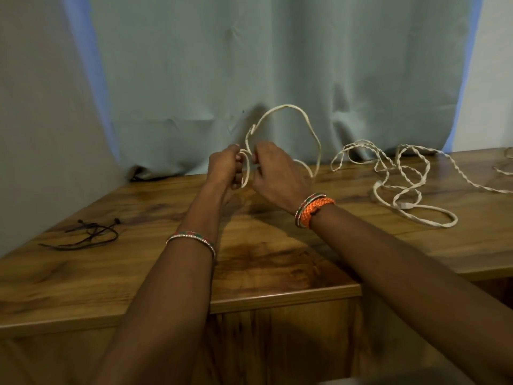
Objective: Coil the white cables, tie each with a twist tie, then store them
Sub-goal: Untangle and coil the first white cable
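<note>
Both hands work above the wooden tabletop (263,262): the left hand (226,168) has its fingers curled round small loops of a white cable (288,107), and the right hand (277,176) pinches the same cable just beside it. From their grip the cable rises in one large open loop in front of a pale green curtain (277,51), then drops behind the right hand. Whether its far end touches the tabletop is hard to tell. A second, twisted white cable (399,173) sprawls loose on the tabletop to the right, apart from the hands. Several black ties (88,234) lie far left. No writing is readable anywhere.
</note>
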